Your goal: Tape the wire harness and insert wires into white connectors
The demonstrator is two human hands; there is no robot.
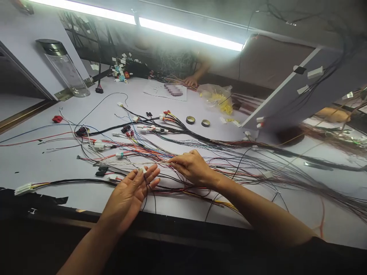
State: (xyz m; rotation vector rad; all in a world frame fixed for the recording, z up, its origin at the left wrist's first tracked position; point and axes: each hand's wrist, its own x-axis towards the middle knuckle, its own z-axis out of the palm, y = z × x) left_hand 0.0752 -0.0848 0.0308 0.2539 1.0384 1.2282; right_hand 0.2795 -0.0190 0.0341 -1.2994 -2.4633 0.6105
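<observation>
Between the thumb and fingers of my left hand (129, 194) is a small white connector (142, 170), with dark wires (147, 191) hanging from it over the palm. To its right, my right hand (190, 167) pinches thin pale wires (156, 163) that stretch leftward across the table. Under and around both hands lies a wide spread of loose wires (229, 168) in red, blue, black and white. Close by are a white connector with a teal part (119, 156), a black connector (102, 171) and a larger white connector (99, 145).
Behind the wires lie two tape rolls (190, 120) and a plastic bag of yellow parts (216, 97). A glass bottle (67, 70) stands at the back left. Another person's hand (191, 80) rests at the far side. A slanted panel (304, 88) rises on the right.
</observation>
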